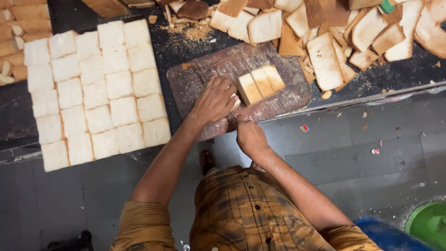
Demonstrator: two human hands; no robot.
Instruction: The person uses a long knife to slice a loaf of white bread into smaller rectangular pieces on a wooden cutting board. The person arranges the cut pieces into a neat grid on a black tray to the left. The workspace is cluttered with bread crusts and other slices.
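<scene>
Nearest the lens: plaid mustard shirt (251, 214), sleeves rolled, both forearms stretching up toward the counter (186, 46). Below and to the right, grey tiled floor (353, 148) with scattered crumbs and scraps; green bucket (429, 223) at the lower right corner, blue rim (385, 232) beside it.

Dark counter, dusted with crumbs. On its left part, trimmed white bread squares (95, 93) laid edge to edge in neat rows. Far left edge, stacked crust strips (16, 37). Upper right, loose heap of crust offcuts and whole slices (344, 37). Centre, worn brown cutting board (274, 100) overhanging the counter's front edge.

On the board, short stack of bread slices (260, 83) lying tilted, cut faces pale, crust tan.

Left hand (214, 100) palm down, fingers spread, pressing the stack's near end. Right hand (250, 135) closed around a knife handle (233, 116) at the board's front edge, just below the left hand; blade (204, 76) running up under the left hand, mostly hidden, tip showing beyond the knuckles.
</scene>
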